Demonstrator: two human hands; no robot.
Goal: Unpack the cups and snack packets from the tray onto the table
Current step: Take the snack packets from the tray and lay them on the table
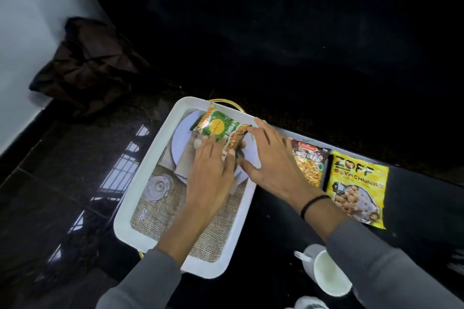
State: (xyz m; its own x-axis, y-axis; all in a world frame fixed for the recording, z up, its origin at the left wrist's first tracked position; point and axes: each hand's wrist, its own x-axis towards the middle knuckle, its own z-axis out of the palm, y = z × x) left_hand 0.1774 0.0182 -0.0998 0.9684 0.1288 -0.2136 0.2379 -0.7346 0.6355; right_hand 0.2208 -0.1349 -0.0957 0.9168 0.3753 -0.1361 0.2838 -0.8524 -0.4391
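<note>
Head view: the person's left hand (211, 175) is resting on the green-and-orange foil snack packet (218, 128), its fingers (208, 145) lying fairly straight across the near half of the packet, not curling round it. The right hand (271, 160) is spreading its fingers wide just beside the packet's right edge. Whether they are touching it or already pinching it cannot be told.

The packet is lying beyond the left fingertips, tilted, partly over a white round plate (183, 130) inside the white rectangular tray (143, 183). A clear glass tumbler (157, 187) is standing in the tray, to the outer side of the left hand.

Past the right hand, a red-brown snack packet (308, 160) and a yellow printed pouch (356, 188) are already lying on the dark table (276, 228), with a white ceramic mug (329, 273) nearer the person.

The packet is likely light, soft and crinkly, with a slick film that slides under flat fingers. Pinching the sealed right edge, between the right thumb and forefinger, looks safest. The tumbler looks fragile and is likely slippery.
</note>
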